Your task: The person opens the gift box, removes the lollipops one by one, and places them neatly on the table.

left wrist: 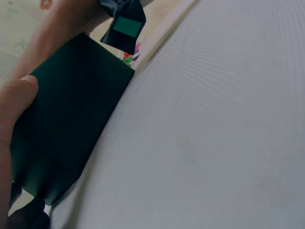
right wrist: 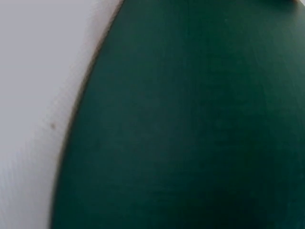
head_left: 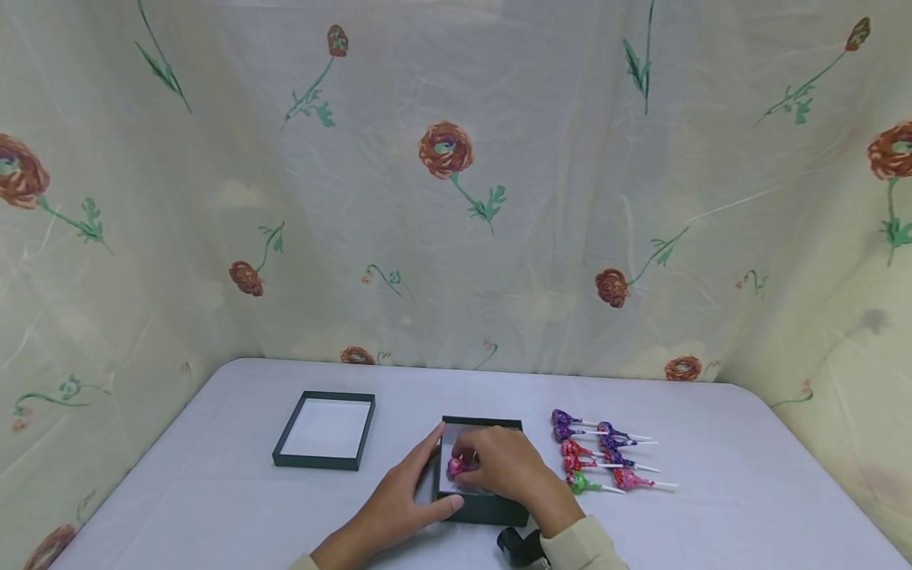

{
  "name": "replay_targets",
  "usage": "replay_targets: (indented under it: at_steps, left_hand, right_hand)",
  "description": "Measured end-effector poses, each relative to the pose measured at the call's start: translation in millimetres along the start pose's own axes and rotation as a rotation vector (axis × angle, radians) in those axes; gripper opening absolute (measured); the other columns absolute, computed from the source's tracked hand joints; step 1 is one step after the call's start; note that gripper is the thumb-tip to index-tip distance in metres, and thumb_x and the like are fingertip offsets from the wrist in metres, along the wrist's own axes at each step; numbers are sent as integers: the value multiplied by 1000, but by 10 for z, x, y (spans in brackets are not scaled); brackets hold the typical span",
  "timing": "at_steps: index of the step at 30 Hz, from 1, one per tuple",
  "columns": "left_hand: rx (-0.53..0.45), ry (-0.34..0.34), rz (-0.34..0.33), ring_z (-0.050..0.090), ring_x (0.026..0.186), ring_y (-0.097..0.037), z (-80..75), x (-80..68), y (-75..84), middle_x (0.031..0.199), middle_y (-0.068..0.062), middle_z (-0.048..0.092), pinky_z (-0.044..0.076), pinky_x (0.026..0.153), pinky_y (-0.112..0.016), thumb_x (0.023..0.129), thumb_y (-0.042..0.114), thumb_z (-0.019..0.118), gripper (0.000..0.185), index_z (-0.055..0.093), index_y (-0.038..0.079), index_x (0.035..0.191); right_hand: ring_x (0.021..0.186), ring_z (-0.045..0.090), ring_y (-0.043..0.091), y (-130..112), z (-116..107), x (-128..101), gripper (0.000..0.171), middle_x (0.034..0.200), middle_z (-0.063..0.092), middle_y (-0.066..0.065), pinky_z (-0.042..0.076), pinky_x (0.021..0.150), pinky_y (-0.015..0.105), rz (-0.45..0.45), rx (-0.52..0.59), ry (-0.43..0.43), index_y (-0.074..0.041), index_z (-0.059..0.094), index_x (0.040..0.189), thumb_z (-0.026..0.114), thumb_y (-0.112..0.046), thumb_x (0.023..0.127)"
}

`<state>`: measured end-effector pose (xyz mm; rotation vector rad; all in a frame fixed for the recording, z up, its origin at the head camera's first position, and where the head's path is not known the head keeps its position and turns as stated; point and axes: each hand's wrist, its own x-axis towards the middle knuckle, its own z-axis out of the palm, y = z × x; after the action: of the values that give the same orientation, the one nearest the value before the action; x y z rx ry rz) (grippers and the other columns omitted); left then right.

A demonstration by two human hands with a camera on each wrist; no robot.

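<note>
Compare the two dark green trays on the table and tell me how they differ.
The left tray lies alone and untouched, its white floor bare. The right tray is steadied at its left side by the left hand, while the right hand holds a pink lollipop inside it. The left tray sits farther from the lollipop row; the right tray sits beside it. Both are shallow, dark green and rectangular.

Soft, even light fills the sharp head view, shadows faint, while the right wrist view is a close, dark, out-of-focus blur
</note>
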<state>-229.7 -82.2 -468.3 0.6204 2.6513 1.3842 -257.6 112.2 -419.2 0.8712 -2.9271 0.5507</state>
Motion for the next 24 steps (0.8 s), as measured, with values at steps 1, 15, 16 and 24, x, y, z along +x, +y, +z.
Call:
replay_targets:
  at_steps: [1, 15, 16, 24]
  left_hand:
    - [1, 1, 1, 33, 139, -28, 1, 0, -2, 155, -3, 31, 31, 105, -63, 80, 62, 66, 92, 16, 38, 154]
    - [13, 11, 5, 34, 138, -28, 10, -6, -8, 155, -2, 31, 33, 104, -63, 80, 63, 65, 92, 16, 40, 153]
    - [14, 12, 5, 35, 138, -28, 11, -5, -9, 155, -2, 31, 33, 104, -63, 80, 64, 65, 92, 16, 40, 153]
    - [18, 15, 9, 35, 137, -27, 12, -5, -7, 154, -2, 33, 34, 103, -63, 80, 63, 65, 92, 16, 39, 153]
  right_hand:
    - [72, 56, 2, 1, 1, 1, 19, 79, 64, -15, 50, 69, 30, 2, -3, -2, -22, 73, 95, 81, -28, 78]
    - [72, 56, 2, -10, -3, -2, 22, 80, 65, -15, 51, 71, 30, 19, -15, -16, -21, 75, 97, 80, -30, 78]
    - [72, 55, 2, -12, -3, -2, 22, 80, 65, -14, 51, 71, 30, 20, -15, -16, -21, 75, 97, 80, -30, 78]
    - [71, 55, 2, -20, -3, -7, 21, 80, 66, -13, 50, 69, 30, 13, -25, -9, -20, 75, 97, 80, -29, 78]
